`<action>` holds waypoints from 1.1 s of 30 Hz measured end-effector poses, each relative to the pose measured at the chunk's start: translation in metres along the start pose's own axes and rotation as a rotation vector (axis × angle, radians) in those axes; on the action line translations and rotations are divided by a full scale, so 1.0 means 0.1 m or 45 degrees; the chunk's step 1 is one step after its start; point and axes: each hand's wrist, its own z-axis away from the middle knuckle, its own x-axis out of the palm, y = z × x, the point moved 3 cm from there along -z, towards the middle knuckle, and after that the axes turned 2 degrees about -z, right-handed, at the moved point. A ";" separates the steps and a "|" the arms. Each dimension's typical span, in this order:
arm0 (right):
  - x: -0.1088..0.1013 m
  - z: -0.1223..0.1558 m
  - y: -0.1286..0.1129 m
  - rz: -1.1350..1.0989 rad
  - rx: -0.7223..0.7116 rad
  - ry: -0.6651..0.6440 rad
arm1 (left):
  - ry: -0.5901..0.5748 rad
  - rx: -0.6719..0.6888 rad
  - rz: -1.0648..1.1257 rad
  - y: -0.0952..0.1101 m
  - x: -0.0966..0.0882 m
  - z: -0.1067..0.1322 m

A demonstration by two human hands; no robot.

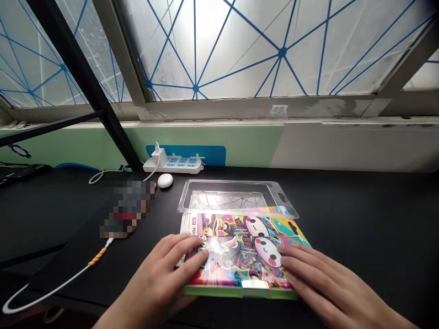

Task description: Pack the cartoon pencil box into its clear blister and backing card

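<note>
A flat, colourful cardboard box [226, 262] with cartoon faces and a green front edge lies before me on the black desk. My left hand [171, 267] is closed over its left side, fingertips on the printed top. On the right side, my right hand [315, 278] lies with its fingers stretched out flat across the print; its thumb is hidden. Behind the box, partly over a similarly printed card [219, 224], sits a clear plastic tray-shaped cover [185, 198] with a raised rim. A white label shows at the box's front edge.
A blurred-out device [128, 210] on the left has a white cable [61, 292] running from it. Behind stand a white round object [165, 181] and a power strip [173, 164] with a plug in it. A black metal frame [85, 87] slants in front of the window.
</note>
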 end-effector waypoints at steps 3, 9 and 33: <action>0.08 -0.01 0.07 -0.044 0.085 0.032 | -0.171 -0.245 0.135 -0.05 0.04 0.01; 0.17 0.04 0.18 -0.181 0.363 0.022 | -0.244 -0.555 0.293 -0.07 0.01 0.04; 0.02 0.23 0.56 -0.601 1.205 0.466 | -0.172 -0.818 0.427 -0.07 0.11 0.12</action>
